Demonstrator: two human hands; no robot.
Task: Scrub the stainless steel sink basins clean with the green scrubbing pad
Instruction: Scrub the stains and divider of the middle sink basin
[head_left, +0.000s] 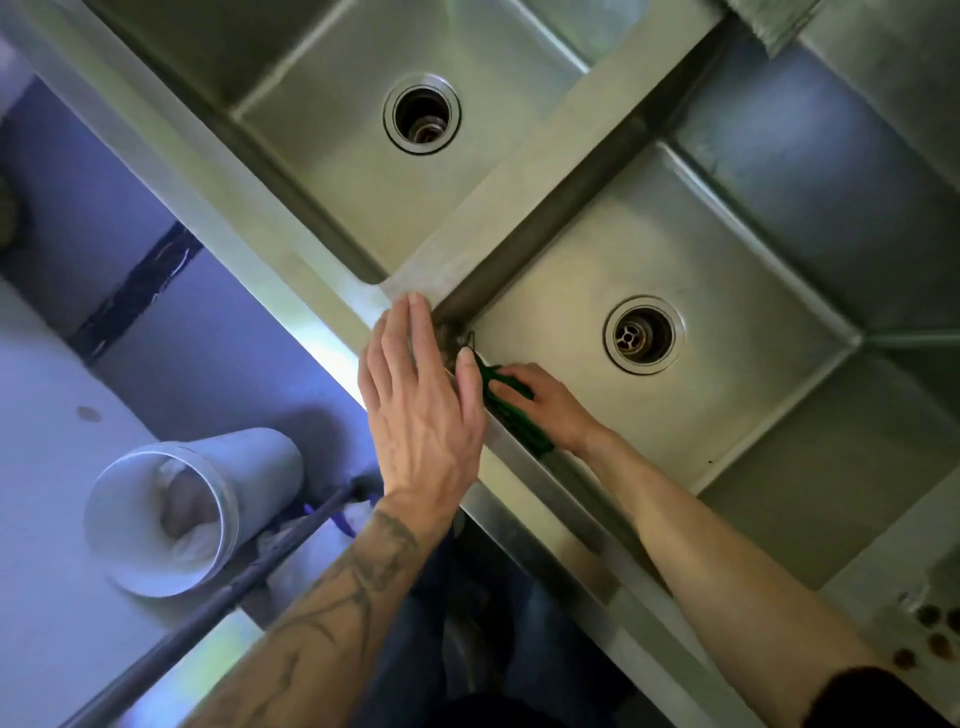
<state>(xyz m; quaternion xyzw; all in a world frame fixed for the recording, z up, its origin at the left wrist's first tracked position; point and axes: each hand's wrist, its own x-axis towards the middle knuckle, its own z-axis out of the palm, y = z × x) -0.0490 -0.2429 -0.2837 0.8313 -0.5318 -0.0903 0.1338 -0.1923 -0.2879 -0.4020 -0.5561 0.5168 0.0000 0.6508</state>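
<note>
Two steel basins (332, 171), left fingers (415, 332) flat on rim (291, 270), right fingers (511, 371) around green pad (519, 415).

The right hand (550, 410) covers most of the pad (506, 410). The left hand (421, 405) blocks my view of the pad's far end and the right fingertips. A small greyish thing (451, 332) in the basin corner is too blurred for me to name. The left basin (322, 156) runs off the top edge, the right basin (753, 249) off the right edge. I can't tell what's inside the white tube (171, 509).
</note>
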